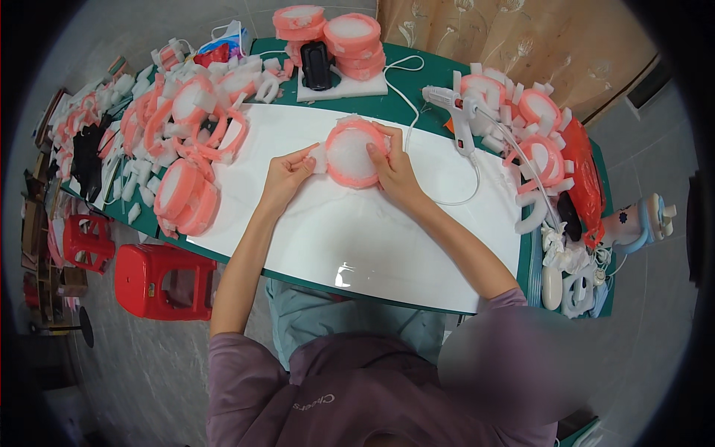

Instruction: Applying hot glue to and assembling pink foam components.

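Over the far half of the white sheet [402, 246], spread on the green bench [441, 68], we hold a pink-rimmed disc [346, 156] with a pale, cloudy face. Our left grip [287, 180] is narrow, thumb and fingers pinched on a small white foam piece [319, 159] that meets the disc's left rim. Our right grip [400, 173] is closed on the disc's right side, its thumb laid over the face. Beyond the sheet we see stacked discs [353, 30] beside a black case [316, 67]. Toward the sheet's far right rests a white glue gun [462, 119], a cord curving from it across the sheet. Left of the sheet we have heaped foam parts [188, 104]; right of it, a red bag [582, 167]. Off its near left side stands a red stool [140, 279].
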Available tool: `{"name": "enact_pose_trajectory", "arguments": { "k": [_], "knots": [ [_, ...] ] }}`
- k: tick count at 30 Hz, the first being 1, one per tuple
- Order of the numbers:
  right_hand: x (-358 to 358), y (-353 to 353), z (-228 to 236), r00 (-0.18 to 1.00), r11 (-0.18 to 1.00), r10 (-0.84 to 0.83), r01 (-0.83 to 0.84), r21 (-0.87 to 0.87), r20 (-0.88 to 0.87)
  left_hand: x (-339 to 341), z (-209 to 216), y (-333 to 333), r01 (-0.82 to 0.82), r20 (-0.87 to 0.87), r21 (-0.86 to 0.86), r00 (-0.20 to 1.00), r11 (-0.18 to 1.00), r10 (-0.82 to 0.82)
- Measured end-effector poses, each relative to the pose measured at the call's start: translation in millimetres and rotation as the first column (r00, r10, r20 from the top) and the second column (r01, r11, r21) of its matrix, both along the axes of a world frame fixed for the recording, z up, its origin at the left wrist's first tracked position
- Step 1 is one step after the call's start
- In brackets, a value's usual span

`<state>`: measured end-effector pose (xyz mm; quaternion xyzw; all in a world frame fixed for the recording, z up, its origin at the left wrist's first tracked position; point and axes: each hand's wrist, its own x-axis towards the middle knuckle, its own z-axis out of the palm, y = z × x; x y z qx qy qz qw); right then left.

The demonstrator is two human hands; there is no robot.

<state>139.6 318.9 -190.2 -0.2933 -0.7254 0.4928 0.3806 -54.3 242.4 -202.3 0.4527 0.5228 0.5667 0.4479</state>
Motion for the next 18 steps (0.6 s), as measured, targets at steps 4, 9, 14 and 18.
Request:
{"name": "enact_pose_trajectory", "arguments": {
  "k": [4,9,14,18],
  "knots": [
    [0,8,10,0.999,0.99,-0.019,0.013,0.139,0.041,-5,-4,0,0.098,-0.084,-0.004,0.992,0.995,-0.098],
    [2,15,32,0.997,0.923,-0.046,0.016,0.386,0.069,-1,-1,-1,0.197,-0.007,0.081,0.98,0.977,-0.197],
    [-5,14,73,0.967,0.863,-0.032,-0.1,0.496,0.251,-1,-4,-3,0.22,-0.092,0.124,0.973,0.968,-0.21],
    [-12,16,80,0.895,0.772,-0.094,-0.211,0.6,0.436,4,-4,-3,0.154,-0.384,0.059,0.916,0.986,-0.12]
  ]
}}
